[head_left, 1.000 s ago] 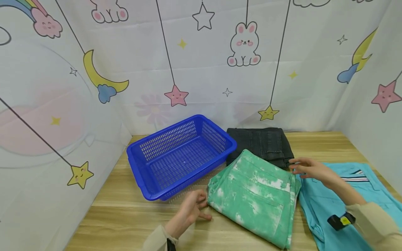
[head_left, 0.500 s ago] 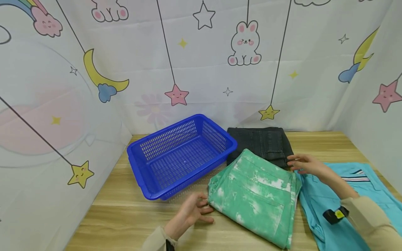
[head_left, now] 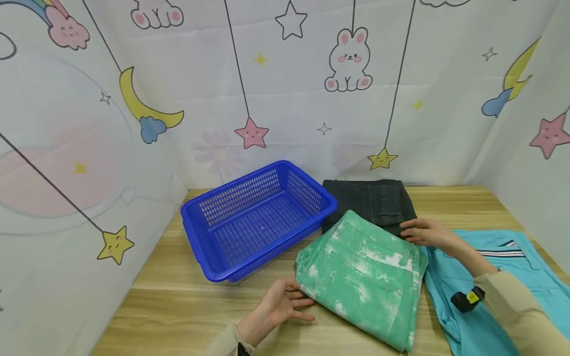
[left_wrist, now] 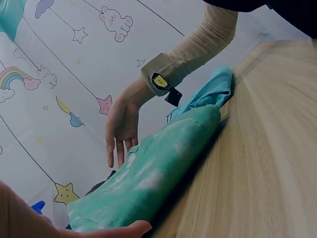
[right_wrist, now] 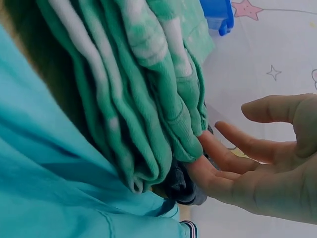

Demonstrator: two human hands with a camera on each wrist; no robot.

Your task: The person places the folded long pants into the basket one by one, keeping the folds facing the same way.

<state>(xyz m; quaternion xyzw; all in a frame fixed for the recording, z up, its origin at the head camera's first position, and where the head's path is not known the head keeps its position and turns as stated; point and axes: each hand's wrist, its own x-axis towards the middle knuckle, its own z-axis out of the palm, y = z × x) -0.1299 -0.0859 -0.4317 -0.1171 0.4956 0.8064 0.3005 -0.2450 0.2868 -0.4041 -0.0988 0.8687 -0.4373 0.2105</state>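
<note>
Folded green-and-white tie-dye pants lie on the table at a slant, their stacked layers showing in the right wrist view. By their front left edge is my left hand, fingers spread and loosely bent, the fingertips close against the cloth. My right hand reaches to the far right corner. Seen from the right wrist, its fingers touch the ends of the folded green layers, while the thumb stands apart. Folded black jeans lie behind, partly covered by the green pants. Neither hand has its fingers curled round the cloth.
A blue plastic basket with slotted walls stands at the back left, nothing inside it. Light blue pants with a striped trim are spread on the right under my right forearm. Printed white curtains enclose the wooden table.
My left hand has slid slightly toward the front and right along the green pants' edge, fingers spreading. The right hand has shifted a little left over the far corner. The garments lie as before.
</note>
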